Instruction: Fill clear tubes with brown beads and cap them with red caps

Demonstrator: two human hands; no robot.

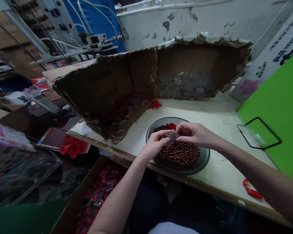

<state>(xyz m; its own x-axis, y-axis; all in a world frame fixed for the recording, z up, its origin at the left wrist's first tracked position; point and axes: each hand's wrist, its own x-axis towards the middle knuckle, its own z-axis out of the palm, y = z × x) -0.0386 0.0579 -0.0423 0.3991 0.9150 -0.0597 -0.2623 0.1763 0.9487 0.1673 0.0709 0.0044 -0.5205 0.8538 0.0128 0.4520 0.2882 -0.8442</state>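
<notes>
My left hand [158,142] pinches a small clear plastic piece [172,137] between thumb and fingers, above a bowl. My right hand [194,133] is closed in a pinch at the right edge of that same piece; whether something else is between its fingers is hidden. Below both hands, the wide grey bowl [205,162] holds a heap of shiny brown beads [183,154]. A few red pieces [171,126] lie on the beads at the bowl's far side, just beyond my fingertips.
Behind the bowl stand cut-open cardboard compartments: the left one [107,84] holds red and pale bits, the right one clear plastic pieces [192,81]. A carton of red-and-clear packets [100,191] sits below left. A green panel [280,113] and red object [252,190] are at right.
</notes>
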